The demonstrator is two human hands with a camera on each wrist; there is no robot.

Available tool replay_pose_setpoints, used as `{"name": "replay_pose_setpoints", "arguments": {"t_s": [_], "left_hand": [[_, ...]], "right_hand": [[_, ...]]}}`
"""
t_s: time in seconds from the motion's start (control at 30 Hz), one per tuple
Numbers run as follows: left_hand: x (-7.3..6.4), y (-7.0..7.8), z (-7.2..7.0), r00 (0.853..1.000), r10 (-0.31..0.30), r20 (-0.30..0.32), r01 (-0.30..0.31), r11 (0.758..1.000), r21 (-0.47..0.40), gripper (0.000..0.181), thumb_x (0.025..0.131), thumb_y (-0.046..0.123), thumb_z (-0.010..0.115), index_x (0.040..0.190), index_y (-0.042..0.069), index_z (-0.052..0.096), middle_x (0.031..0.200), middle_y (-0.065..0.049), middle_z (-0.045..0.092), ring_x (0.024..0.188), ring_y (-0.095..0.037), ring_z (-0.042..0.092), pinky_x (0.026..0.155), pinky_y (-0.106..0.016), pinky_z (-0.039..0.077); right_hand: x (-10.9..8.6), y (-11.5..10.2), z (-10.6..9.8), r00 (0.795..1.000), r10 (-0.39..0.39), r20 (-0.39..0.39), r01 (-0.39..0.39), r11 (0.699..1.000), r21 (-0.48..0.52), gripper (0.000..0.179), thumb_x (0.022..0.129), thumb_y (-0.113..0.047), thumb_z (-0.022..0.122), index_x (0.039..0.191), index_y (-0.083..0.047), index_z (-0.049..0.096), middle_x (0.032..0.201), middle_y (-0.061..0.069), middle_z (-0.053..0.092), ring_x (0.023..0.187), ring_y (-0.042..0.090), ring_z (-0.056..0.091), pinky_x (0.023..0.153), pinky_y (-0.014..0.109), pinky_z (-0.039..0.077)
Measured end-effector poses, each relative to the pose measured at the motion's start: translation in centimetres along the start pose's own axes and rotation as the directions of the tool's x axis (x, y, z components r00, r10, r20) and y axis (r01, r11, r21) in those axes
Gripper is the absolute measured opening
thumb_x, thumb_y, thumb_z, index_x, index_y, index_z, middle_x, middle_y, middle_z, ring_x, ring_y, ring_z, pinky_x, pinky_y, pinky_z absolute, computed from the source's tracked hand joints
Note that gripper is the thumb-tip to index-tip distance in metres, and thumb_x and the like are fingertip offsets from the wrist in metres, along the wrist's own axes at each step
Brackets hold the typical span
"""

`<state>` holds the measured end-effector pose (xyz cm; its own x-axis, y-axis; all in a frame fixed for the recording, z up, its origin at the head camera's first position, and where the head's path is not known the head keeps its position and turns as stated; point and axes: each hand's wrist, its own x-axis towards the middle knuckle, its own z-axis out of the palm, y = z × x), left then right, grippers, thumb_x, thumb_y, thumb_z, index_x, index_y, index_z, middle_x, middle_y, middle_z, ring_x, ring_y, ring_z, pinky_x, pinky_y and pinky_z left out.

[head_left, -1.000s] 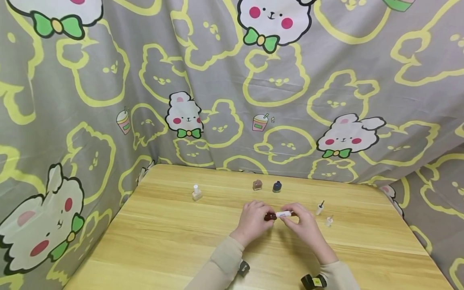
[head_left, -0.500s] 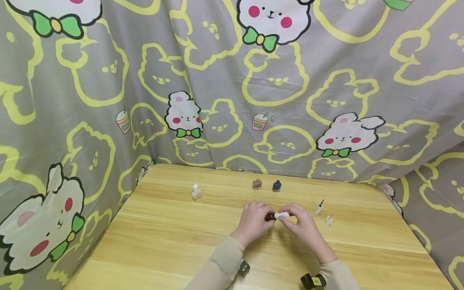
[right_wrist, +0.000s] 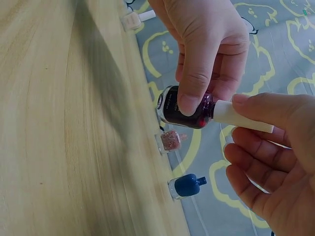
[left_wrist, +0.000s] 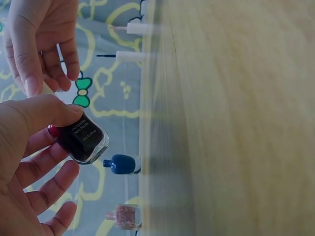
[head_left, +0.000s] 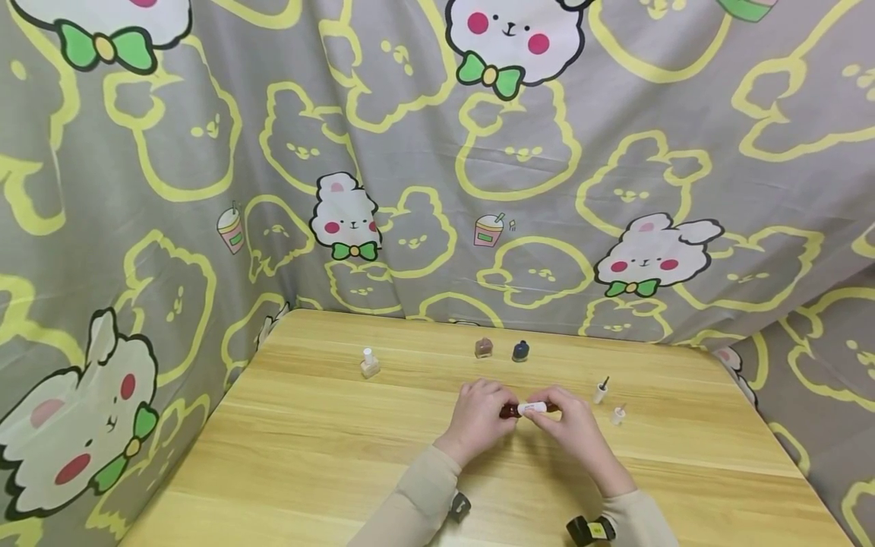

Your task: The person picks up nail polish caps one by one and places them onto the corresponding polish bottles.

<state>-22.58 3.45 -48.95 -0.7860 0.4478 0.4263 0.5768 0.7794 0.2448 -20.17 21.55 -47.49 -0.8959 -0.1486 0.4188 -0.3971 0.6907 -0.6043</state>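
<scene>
My left hand (head_left: 478,416) pinches a dark red nail polish bottle (left_wrist: 82,139) between thumb and fingers, its body lying sideways above the table. From the other side, my right hand (head_left: 573,422) pinches the bottle's long white cap (right_wrist: 242,118) between thumb and fingertips. In the right wrist view the cap's end sits right at the bottle's neck (right_wrist: 210,109), in line with it. The other fingers of each hand are spread loosely, and part of the label is covered by the left thumb.
Two capless bottles, pinkish (head_left: 484,348) and dark blue (head_left: 520,351), stand at the back. Two white caps with brushes pointing up, one dark (head_left: 601,390) and one pale (head_left: 618,415), stand to the right. A white-capped pale bottle (head_left: 370,365) is at the left. A patterned curtain (head_left: 424,152) surrounds the wooden table.
The right fingers have shifted slightly on the white cap, and it has tilted a little closer to level. The left hand and the bottle stay in about the same place.
</scene>
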Motion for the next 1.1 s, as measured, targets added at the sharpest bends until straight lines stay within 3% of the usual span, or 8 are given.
{"name": "replay_pose_setpoints", "arguments": {"t_s": [0.2, 0.33, 0.5, 0.77, 0.9, 0.97, 1.1], "left_hand": [[0.02, -0.02, -0.01, 1.000, 0.013, -0.007, -0.013, 1.000, -0.004, 0.021, 0.080, 0.034, 0.077, 0.099, 0.027, 0.072, 0.102, 0.012, 0.070, 0.101, -0.010, 0.061, 0.089, -0.033, 0.044], [-0.06, 0.08, -0.08, 0.999, 0.027, -0.021, -0.027, 1.000, 0.001, 0.019, 0.080, 0.033, 0.078, 0.097, 0.027, 0.072, 0.099, 0.013, 0.070, 0.099, -0.009, 0.061, 0.088, -0.033, 0.045], [-0.10, 0.19, -0.08, 0.999, 0.036, -0.027, -0.036, 0.999, 0.023, 0.020, 0.079, 0.034, 0.078, 0.097, 0.027, 0.072, 0.097, 0.013, 0.069, 0.098, -0.009, 0.061, 0.087, -0.032, 0.044], [-0.08, 0.25, -0.03, 0.999, 0.040, -0.022, -0.040, 0.999, 0.031, 0.022, 0.079, 0.034, 0.077, 0.099, 0.027, 0.072, 0.100, 0.013, 0.069, 0.100, -0.010, 0.061, 0.088, -0.032, 0.044], [-0.06, 0.23, -0.06, 0.999, 0.032, -0.023, -0.031, 0.999, 0.013, 0.023, 0.079, 0.035, 0.078, 0.099, 0.026, 0.072, 0.100, 0.012, 0.070, 0.100, -0.010, 0.062, 0.088, -0.032, 0.044], [0.00, 0.11, 0.02, 1.000, 0.018, -0.024, -0.018, 1.000, 0.002, 0.023, 0.079, 0.035, 0.078, 0.099, 0.027, 0.072, 0.101, 0.012, 0.071, 0.100, -0.010, 0.062, 0.088, -0.032, 0.045], [0.09, -0.27, 0.02, 0.999, -0.014, -0.033, 0.013, 1.000, -0.018, 0.022, 0.078, 0.034, 0.078, 0.098, 0.027, 0.072, 0.102, 0.012, 0.072, 0.099, -0.010, 0.063, 0.086, -0.032, 0.045]], "right_hand": [[0.09, -0.05, 0.02, 0.998, 0.066, 0.004, -0.066, 0.998, -0.006, 0.012, 0.078, -0.017, 0.080, 0.081, -0.016, 0.069, 0.081, -0.004, 0.069, 0.076, 0.010, 0.063, 0.064, 0.022, 0.051], [0.03, -0.04, 0.05, 0.998, 0.050, -0.029, -0.051, 0.998, -0.041, 0.017, 0.078, -0.018, 0.081, 0.073, -0.016, 0.065, 0.070, -0.007, 0.062, 0.065, 0.000, 0.050, 0.059, 0.019, 0.044], [-0.08, -0.04, 0.10, 0.998, 0.018, -0.062, -0.022, 0.998, -0.057, 0.028, 0.078, -0.019, 0.081, 0.064, -0.016, 0.057, 0.059, -0.008, 0.048, 0.055, -0.002, 0.036, 0.051, 0.018, 0.034], [-0.08, -0.12, 0.11, 0.998, 0.038, -0.055, -0.042, 0.996, -0.082, 0.036, 0.081, -0.022, 0.079, 0.059, -0.015, 0.050, 0.056, -0.008, 0.042, 0.052, -0.001, 0.033, 0.049, 0.018, 0.031], [0.09, -0.18, -0.02, 0.993, 0.116, -0.011, -0.117, 0.992, -0.049, 0.023, 0.081, -0.028, 0.078, 0.078, -0.010, 0.064, 0.065, -0.005, 0.054, 0.058, 0.002, 0.042, 0.053, 0.018, 0.038], [0.15, -0.16, -0.07, 0.991, 0.133, -0.004, -0.133, 0.991, -0.013, 0.028, 0.080, -0.028, 0.079, 0.094, -0.007, 0.067, 0.072, -0.003, 0.060, 0.063, 0.002, 0.048, 0.057, 0.019, 0.043], [0.15, 0.08, -0.17, 0.998, 0.048, -0.042, -0.046, 0.998, 0.045, 0.042, 0.078, -0.020, 0.081, 0.112, -0.003, 0.065, 0.084, 0.000, 0.065, 0.073, 0.009, 0.058, 0.063, 0.023, 0.051]]}}
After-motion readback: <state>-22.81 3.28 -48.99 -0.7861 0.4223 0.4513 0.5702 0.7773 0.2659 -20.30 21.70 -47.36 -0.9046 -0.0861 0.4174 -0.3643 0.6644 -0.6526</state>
